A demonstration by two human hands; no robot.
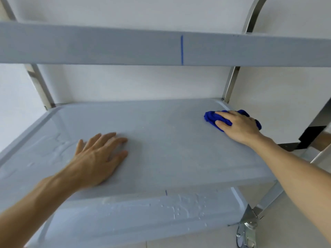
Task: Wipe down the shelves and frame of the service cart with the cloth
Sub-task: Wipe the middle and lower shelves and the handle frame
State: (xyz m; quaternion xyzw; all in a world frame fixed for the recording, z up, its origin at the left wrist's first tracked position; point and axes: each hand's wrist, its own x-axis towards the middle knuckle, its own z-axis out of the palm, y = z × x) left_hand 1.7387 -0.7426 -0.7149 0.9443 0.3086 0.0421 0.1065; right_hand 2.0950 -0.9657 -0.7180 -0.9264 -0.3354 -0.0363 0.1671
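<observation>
The service cart has grey shelves on a shiny metal frame (230, 85). Its middle shelf (161, 140) fills the view. A bunched blue cloth (212, 117) lies at the far right corner of that shelf, and my right hand (238, 127) presses down on it with the fingers over it. My left hand (99, 156) rests flat on the shelf's left half, palm down, fingers spread, holding nothing. Wet streaks show on the shelf's left side.
The top shelf's front edge (125, 45) crosses overhead with a blue mark on it. The bottom shelf (143, 221) below carries water droplets. A caster wheel (246, 233) stands at the lower right on a pale tiled floor. A white wall is behind the cart.
</observation>
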